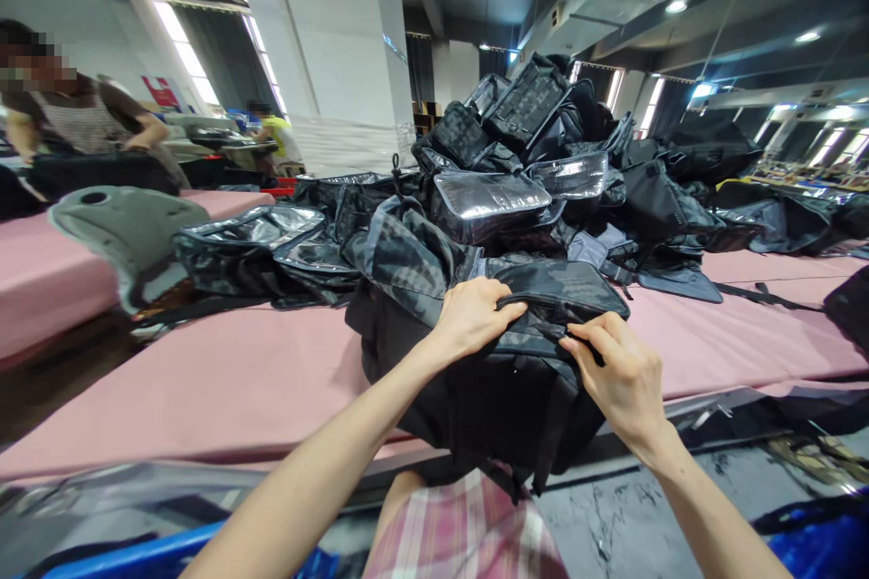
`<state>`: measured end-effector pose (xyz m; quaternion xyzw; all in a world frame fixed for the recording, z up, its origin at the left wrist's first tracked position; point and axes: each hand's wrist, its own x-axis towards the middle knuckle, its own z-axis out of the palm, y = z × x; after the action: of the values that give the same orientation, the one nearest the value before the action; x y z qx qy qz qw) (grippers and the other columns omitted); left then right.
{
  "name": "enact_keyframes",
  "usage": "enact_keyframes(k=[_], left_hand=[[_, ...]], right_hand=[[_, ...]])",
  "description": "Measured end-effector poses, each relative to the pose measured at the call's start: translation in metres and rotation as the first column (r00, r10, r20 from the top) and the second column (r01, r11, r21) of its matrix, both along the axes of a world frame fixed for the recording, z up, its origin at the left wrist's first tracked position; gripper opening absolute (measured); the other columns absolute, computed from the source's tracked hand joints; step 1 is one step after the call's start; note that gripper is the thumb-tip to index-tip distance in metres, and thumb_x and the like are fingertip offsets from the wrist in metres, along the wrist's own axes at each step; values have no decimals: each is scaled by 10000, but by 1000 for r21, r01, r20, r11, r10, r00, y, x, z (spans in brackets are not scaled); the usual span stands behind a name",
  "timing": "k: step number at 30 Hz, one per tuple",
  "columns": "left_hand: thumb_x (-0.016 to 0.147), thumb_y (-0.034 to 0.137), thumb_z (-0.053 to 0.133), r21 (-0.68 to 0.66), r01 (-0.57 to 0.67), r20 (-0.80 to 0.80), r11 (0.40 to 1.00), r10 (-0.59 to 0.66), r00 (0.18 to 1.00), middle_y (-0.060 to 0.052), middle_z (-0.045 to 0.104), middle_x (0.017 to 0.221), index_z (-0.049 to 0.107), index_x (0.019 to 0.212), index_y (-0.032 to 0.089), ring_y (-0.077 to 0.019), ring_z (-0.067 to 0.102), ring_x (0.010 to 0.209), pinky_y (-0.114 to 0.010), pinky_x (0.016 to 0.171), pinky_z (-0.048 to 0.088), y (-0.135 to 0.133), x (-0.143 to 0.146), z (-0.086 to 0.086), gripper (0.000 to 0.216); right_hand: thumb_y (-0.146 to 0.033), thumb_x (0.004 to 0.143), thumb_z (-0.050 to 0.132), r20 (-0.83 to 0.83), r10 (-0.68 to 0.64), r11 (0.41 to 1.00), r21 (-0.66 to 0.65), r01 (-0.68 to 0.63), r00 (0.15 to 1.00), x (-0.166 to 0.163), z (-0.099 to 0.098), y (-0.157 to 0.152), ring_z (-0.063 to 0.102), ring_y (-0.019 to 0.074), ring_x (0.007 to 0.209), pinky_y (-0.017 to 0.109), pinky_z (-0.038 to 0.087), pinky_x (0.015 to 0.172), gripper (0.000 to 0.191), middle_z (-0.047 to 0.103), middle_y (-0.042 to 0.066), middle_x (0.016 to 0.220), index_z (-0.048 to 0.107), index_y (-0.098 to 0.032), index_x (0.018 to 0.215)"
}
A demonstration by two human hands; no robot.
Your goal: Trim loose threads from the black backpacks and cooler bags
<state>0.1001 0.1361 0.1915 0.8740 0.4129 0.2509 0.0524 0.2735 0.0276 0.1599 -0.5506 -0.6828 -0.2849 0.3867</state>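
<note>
A dark camouflage backpack (475, 380) stands at the front edge of the pink table (224, 380), right in front of me. My left hand (472, 317) grips the top of the backpack, with the fingers curled over a seam by the zipper. My right hand (621, 375) pinches the zipper area on the backpack's upper right, fingers closed. What the right fingers pinch is too small to make out clearly.
A large heap of similar dark backpacks (529, 163) covers the table behind. A grey moulded panel (119, 222) lies at the left. A person (74, 122) works at another table far left; a second person (272, 131) stands further back. Blue bins (815, 543) sit low on the floor.
</note>
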Motion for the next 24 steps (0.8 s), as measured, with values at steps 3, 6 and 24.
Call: enact_keyframes(k=[3,6,24], left_hand=[[814,463,440,2,6,6,1000,-6,1000,-18,646,789,645,748,211,-180,579,771,-258,633,387,0,0,0,332],[813,464,444,3,2,10,1000,-2,1000,-18,646,794,647,754,211,-182,581,774,-262,640,392,-1,0,0,330],[820,453,437,0,21,12,1000,-21,1000,-20,647,803,657,770,212,-189,581,789,-272,652,404,-1,1,1,331]], right_hand=[[-242,840,562,-2,-3,1000,2,3,1000,0,0,1,543,111,630,216,381,559,108,581,18,713,631,-160,832],[-237,845,553,12,8,1000,11,-8,1000,-2,1,3,546,115,641,219,388,567,112,583,21,712,631,-159,828],[-235,839,558,-27,31,999,-11,-31,999,1,-1,2,547,115,632,223,397,560,101,582,21,717,625,-160,845]])
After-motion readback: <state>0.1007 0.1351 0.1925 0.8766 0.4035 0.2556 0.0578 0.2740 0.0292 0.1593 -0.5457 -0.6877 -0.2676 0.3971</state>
